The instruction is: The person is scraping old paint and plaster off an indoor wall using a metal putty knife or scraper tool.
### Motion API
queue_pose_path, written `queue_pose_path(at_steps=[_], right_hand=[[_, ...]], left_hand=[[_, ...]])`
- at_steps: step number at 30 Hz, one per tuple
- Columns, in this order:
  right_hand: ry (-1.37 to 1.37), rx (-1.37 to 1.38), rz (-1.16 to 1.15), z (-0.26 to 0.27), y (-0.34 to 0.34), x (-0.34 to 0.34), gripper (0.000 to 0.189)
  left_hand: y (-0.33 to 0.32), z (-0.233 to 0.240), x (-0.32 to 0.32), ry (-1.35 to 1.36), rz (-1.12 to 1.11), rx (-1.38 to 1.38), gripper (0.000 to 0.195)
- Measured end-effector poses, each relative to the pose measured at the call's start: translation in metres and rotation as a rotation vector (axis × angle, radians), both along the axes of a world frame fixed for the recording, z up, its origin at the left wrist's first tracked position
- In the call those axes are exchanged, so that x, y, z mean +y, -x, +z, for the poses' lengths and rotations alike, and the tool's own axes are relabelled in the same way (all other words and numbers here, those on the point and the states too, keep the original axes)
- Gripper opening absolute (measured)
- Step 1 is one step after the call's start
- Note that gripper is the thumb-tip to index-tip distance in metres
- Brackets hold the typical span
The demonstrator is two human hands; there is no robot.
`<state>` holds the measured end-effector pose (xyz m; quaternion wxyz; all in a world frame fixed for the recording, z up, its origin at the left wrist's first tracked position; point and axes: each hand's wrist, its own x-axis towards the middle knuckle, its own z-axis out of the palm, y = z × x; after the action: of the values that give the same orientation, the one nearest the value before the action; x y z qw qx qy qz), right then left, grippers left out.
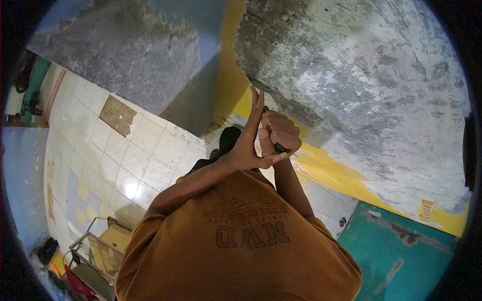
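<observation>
My right hand (283,129) is closed around the black handle (280,148) of a hand tool that looks like a scraper. Its grey flat blade (259,83) appears to meet the lower edge of the bare, patchy grey-white plaster on the right-hand wall (369,94). Beside it, my left hand (253,131) is spread, two fingers stretched up to the blade and the thumb by the handle's butt end. My palm partly hides the tool's middle. Yellow paint (248,101) borders the plaster near my fingertips.
On the left, a blue wall has a grey cement patch (143,56). Pale floor tiles (131,161) include a broken brown gap (116,114). My dark shoe (229,138) is near the corner. A teal door (403,248) stands lower right, a cabinet-like frame (103,250) lower left.
</observation>
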<state>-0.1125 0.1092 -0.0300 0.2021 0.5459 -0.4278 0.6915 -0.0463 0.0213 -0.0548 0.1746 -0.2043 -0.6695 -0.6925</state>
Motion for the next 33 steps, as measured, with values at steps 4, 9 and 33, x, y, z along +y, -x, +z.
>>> queue_pose_path(at_steps=[4,9,33], right_hand=[[-0.031,-0.088,-0.141,0.008,-0.014,-0.009,0.039],[0.004,-0.008,-0.045,-0.003,-0.002,0.003,0.038],[-0.054,0.029,-0.071,-0.009,-0.014,-0.006,0.037]], left_hand=[[-0.005,-0.005,-0.002,-0.013,-0.005,-0.076,0.117],[-0.001,0.0,-0.003,0.013,-0.018,-0.036,0.118],[0.001,-0.012,-0.004,-0.027,0.109,0.022,0.119]])
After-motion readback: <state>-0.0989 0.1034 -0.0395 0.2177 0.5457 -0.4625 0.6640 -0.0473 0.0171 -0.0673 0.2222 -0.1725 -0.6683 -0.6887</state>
